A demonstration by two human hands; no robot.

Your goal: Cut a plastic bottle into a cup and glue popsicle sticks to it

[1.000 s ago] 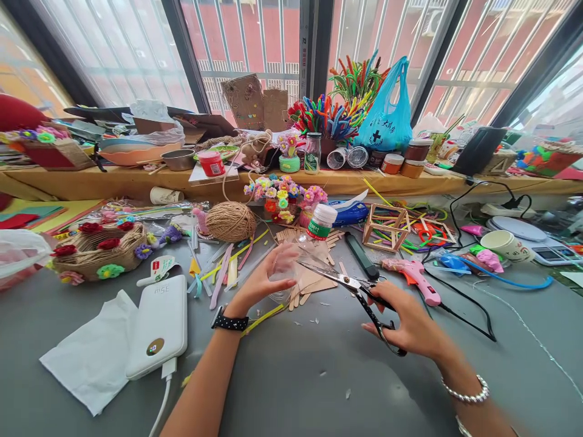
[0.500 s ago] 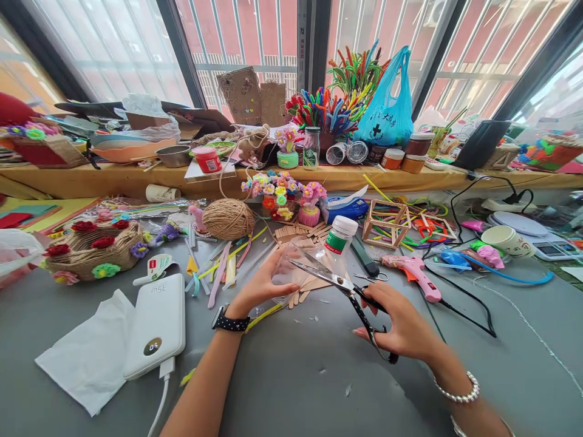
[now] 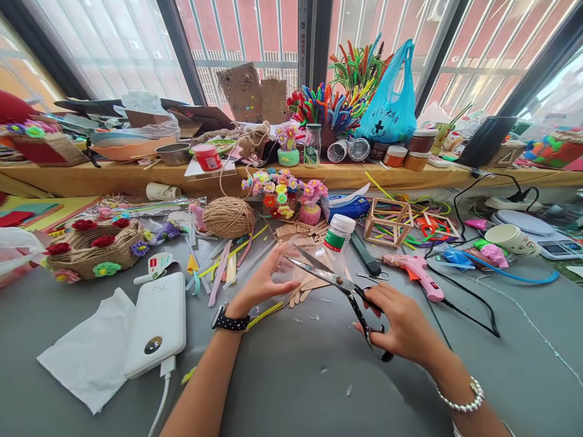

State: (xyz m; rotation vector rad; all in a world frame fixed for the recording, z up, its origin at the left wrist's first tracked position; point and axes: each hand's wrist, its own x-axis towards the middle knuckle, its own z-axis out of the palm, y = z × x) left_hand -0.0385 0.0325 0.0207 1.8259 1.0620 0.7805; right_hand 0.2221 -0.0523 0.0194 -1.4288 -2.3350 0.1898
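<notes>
My left hand (image 3: 259, 282) is curved around a clear plastic piece (image 3: 281, 274), its thumb and fingers on either side; the piece's outline is hard to make out. In my right hand (image 3: 396, 315) are black-handled scissors (image 3: 341, 282), the fingers through the loops. Their blades are parted and point left, close to the plastic. Behind the blades stands a clear bottle with a white cap and green label (image 3: 337, 235). Wooden craft sticks (image 3: 310, 282) lie under and beyond the blades. Small clear scraps (image 3: 349, 389) are scattered on the grey table (image 3: 282, 376).
A white power bank (image 3: 157, 325) with a cable lies left, beside a white tissue (image 3: 91, 352). Farther back are a twine ball (image 3: 228, 217) and a twine basket with flowers (image 3: 91, 258). On the right, a pink glue gun (image 3: 421, 276) trails its black cord.
Both hands keep nearly the same pose, with the scissors' blades still parted near the plastic. My right hand and the scissors' handles have shifted very slightly. The view has turned a little.
</notes>
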